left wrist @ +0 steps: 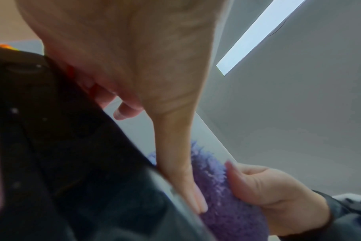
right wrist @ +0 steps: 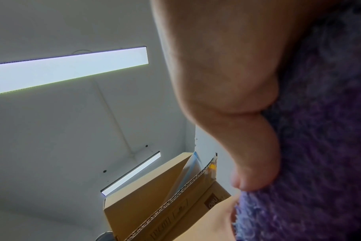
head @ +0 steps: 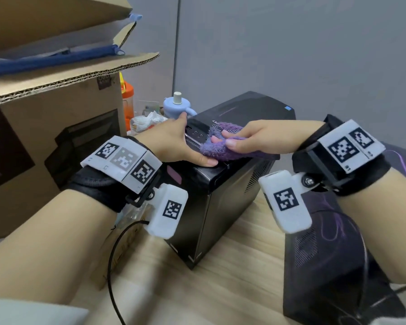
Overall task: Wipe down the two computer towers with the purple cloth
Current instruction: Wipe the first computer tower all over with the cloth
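At frame centre, the right hand [head: 256, 137] grips the fluffy purple cloth [head: 223, 146] on the black computer tower [head: 220, 184], whose left edge the flat, open left hand [head: 174, 141] steadies, bare wooden bench [head: 232, 266] below.

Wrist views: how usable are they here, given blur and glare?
Left wrist: soft, motion-blurred, though the left hand and purple cloth read. Right wrist: right hand fills the frame out of focus, ceiling light blown out. Head: sharp, evenly lit.

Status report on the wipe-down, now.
Right hand grips purple cloth atop near tower. Left hand open, bracing it. Second tower waits.
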Demonstrator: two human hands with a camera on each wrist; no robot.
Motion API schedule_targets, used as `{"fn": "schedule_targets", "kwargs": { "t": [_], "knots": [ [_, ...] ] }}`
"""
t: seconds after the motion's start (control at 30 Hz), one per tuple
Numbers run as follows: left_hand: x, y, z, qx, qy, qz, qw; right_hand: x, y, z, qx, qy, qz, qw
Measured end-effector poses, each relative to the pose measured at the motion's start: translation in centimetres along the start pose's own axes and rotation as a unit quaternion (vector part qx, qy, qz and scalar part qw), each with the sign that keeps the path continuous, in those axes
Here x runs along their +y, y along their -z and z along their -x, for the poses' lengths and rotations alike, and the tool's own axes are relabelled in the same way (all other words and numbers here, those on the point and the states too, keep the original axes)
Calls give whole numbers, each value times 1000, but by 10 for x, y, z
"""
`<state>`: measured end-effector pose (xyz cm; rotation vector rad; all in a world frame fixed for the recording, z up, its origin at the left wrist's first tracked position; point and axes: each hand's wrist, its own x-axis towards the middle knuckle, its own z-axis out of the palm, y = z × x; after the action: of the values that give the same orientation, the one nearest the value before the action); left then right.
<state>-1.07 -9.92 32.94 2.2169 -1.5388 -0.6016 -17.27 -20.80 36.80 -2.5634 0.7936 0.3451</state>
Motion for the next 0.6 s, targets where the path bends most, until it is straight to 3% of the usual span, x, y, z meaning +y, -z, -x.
{"fn": "schedule_targets", "kwargs": {
  "t": [0.37, 0.6],
  "knots": [
    [-4, 1, 3, 20, -11, 6, 1000, -54, -3, -34, 41, -30, 29, 998],
    [-13, 12, -1, 35, -12, 43, 998, -29, -8, -10, -7, 7, -53, 999]
  ]
}}
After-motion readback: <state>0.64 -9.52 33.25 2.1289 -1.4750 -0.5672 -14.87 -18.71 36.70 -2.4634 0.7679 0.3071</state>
